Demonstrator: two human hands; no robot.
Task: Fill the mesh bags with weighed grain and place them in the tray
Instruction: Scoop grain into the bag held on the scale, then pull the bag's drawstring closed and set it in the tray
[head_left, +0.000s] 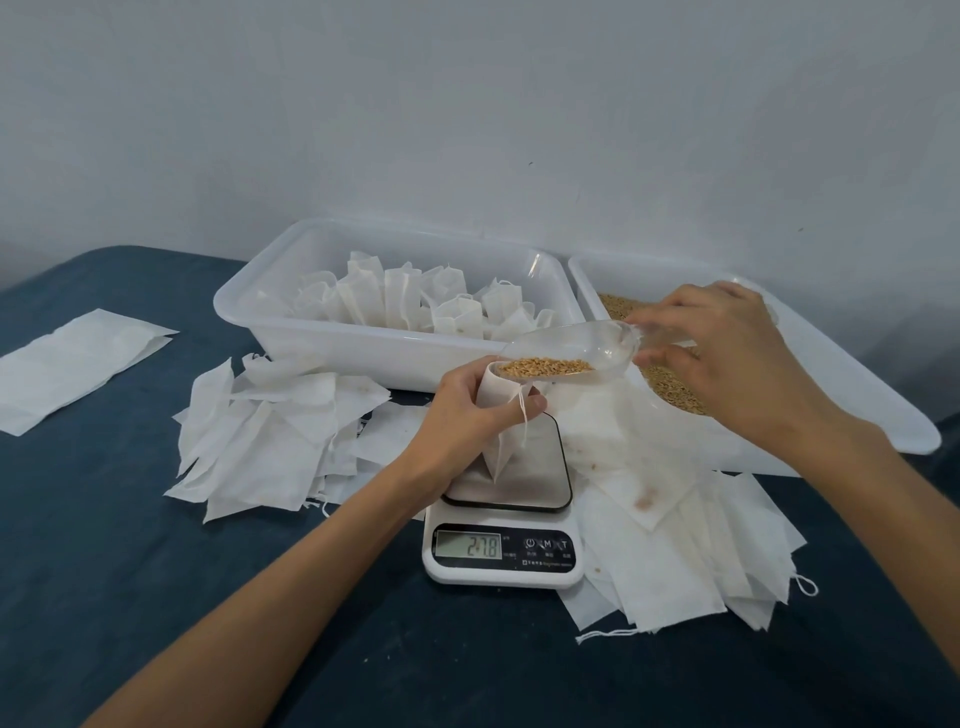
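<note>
My left hand (467, 402) grips a white mesh bag (500, 447) by its open mouth, its bottom resting on the platform of the scale (506, 519). My right hand (727, 345) holds a clear plastic scoop (571, 351) by its handle; the scoop carries golden grain (545, 366) and its lip sits at the bag's mouth. The scale display reads about 27.8. A white tray (363, 348) at the back holds several filled bags (410, 301). To its right, another white tray (857, 384) contains loose grain (670, 384).
Piles of empty white bags lie left of the scale (270, 441) and right of it (675, 530). A flat stack of bags (78, 364) lies at the far left. The table has a dark blue cloth (208, 597). A pale wall stands behind.
</note>
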